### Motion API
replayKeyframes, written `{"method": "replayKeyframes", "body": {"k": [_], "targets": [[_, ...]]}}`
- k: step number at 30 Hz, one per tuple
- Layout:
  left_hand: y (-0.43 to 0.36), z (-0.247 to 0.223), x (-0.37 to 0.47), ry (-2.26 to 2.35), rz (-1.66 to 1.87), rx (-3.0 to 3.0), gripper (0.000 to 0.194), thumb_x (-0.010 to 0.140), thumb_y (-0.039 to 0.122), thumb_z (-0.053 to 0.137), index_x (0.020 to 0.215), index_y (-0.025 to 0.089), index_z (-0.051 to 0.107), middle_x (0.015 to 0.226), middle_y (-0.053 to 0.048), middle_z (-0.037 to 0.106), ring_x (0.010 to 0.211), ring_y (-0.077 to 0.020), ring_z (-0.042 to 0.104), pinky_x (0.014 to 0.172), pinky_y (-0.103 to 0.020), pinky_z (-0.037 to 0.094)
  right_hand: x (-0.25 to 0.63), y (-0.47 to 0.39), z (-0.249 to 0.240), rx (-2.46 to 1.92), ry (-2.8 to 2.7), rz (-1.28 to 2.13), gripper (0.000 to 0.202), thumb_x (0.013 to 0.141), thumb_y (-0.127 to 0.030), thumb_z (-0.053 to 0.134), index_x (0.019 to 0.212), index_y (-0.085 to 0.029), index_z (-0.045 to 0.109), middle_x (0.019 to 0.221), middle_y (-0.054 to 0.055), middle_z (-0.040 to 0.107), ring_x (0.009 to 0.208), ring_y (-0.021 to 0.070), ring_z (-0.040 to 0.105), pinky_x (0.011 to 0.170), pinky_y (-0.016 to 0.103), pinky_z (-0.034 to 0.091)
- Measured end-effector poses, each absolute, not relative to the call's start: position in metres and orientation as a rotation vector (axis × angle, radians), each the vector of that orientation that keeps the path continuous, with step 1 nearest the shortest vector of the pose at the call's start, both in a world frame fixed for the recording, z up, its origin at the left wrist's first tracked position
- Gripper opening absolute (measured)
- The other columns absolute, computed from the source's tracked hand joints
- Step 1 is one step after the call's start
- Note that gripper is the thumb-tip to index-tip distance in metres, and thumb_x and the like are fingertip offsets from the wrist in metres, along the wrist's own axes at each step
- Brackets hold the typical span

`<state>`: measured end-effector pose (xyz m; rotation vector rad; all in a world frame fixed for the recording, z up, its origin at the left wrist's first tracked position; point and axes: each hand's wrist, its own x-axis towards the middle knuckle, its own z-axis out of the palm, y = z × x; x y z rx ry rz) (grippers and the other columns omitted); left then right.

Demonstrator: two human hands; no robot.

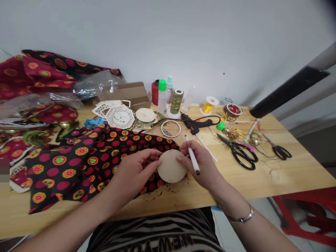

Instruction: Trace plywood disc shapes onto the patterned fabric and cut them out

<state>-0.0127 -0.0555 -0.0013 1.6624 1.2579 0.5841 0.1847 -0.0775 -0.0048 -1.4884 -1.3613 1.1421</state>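
Between my two hands is a round, pale wooden disc (172, 167), tilted toward me above the patterned cloth. My left hand (140, 168) pinches its left edge, thumb on the face and fingers behind. At the upper right edge, my right hand (199, 162) grips the disc with its thumb on the face. A white marker pen (192, 155) also rests in the right hand, its dark end pointing toward me. Black cloth (105, 154) with red and orange flower circles lies under the disc and spreads left.
Behind are a glue gun (196, 123), a wooden ring (170, 129), a green thread spool (176, 99), a green-capped bottle (162, 96) and a yellow thread spool (209, 105). Black-handled scissors (240, 154) lie at right. Octagonal wooden pieces (120, 117) and a cardboard box (128, 94) sit back left.
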Motion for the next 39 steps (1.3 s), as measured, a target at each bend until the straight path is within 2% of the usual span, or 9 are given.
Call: {"method": "replayKeyframes", "body": {"k": [3,7,10,16,23,27,33,39], "targets": [[-0.052,-0.004,-0.01,1.282,0.551,1.65,0.025,0.081,0.04,0.058,0.095,0.021,0.068,0.083,-0.001,0.074,0.072,-0.0176,0.066,0.066,-0.029,0.054,0.187,-0.077,-0.006,-1.501,-1.374,1.087,0.015,0.074,-0.021,0.062,0.086,-0.022,0.054,0.07,-0.003,0.057,0.06,0.0119,0.052,0.054,0.024,0.044],[-0.05,-0.006,-0.012,1.332,0.517,1.645,0.027,0.08,0.042,0.058,0.094,0.021,0.068,0.081,-0.002,0.073,0.067,-0.0173,0.065,0.059,-0.028,0.052,0.201,-0.081,-0.003,-1.5,-1.301,0.884,0.015,0.08,-0.026,0.062,0.089,-0.022,0.052,0.087,0.003,0.067,0.075,0.016,0.063,0.067,0.03,0.05],[-0.049,-0.006,-0.012,1.341,0.472,1.671,0.025,0.08,0.041,0.058,0.091,0.021,0.068,0.079,-0.001,0.073,0.063,-0.0164,0.064,0.057,-0.027,0.051,0.211,-0.09,-0.005,-1.499,-1.28,0.776,0.015,0.082,-0.03,0.063,0.088,-0.022,0.051,0.087,0.004,0.067,0.079,0.0176,0.064,0.071,0.031,0.05],[-0.047,-0.007,-0.007,1.372,0.439,1.727,0.023,0.08,0.04,0.056,0.09,0.022,0.068,0.077,0.001,0.074,0.064,-0.0171,0.065,0.059,-0.027,0.051,0.216,-0.109,-0.021,-1.519,-1.239,0.775,0.016,0.084,-0.034,0.062,0.088,-0.022,0.052,0.087,0.004,0.066,0.075,0.0167,0.062,0.068,0.03,0.05],[-0.046,-0.011,-0.005,1.384,0.434,1.915,0.021,0.081,0.037,0.054,0.088,0.024,0.068,0.084,0.0,0.075,0.079,-0.0205,0.068,0.072,-0.03,0.051,0.214,-0.121,-0.025,-1.578,-1.412,0.693,0.006,0.086,-0.026,0.057,0.091,-0.023,0.056,0.085,0.003,0.061,0.071,0.0172,0.057,0.063,0.029,0.045],[-0.047,-0.012,-0.004,1.403,0.407,2.039,0.022,0.082,0.035,0.053,0.091,0.021,0.068,0.083,-0.002,0.073,0.074,-0.0198,0.066,0.071,-0.031,0.05,0.207,-0.124,-0.025,-1.656,-1.649,0.572,0.008,0.081,-0.021,0.063,0.087,-0.023,0.058,0.087,0.005,0.057,0.079,0.0206,0.055,0.068,0.032,0.044],[-0.047,-0.015,-0.005,1.389,0.434,2.108,0.022,0.082,0.034,0.053,0.093,0.021,0.067,0.082,-0.003,0.07,0.071,-0.0182,0.064,0.068,-0.031,0.049,0.195,-0.12,-0.032,-1.725,-1.897,0.372,0.012,0.082,-0.013,0.06,0.09,-0.021,0.058,0.084,0.007,0.062,0.091,0.0273,0.054,0.075,0.039,0.042],[-0.044,-0.025,-0.02,1.406,0.458,2.101,0.019,0.083,0.035,0.054,0.092,0.022,0.065,0.085,-0.003,0.069,0.072,-0.0173,0.064,0.068,-0.03,0.05,0.181,-0.121,-0.026,-1.664,-1.689,0.687,0.017,0.081,-0.008,0.054,0.09,-0.022,0.056,0.083,0.004,0.059,0.08,0.0198,0.056,0.068,0.031,0.046]]}}
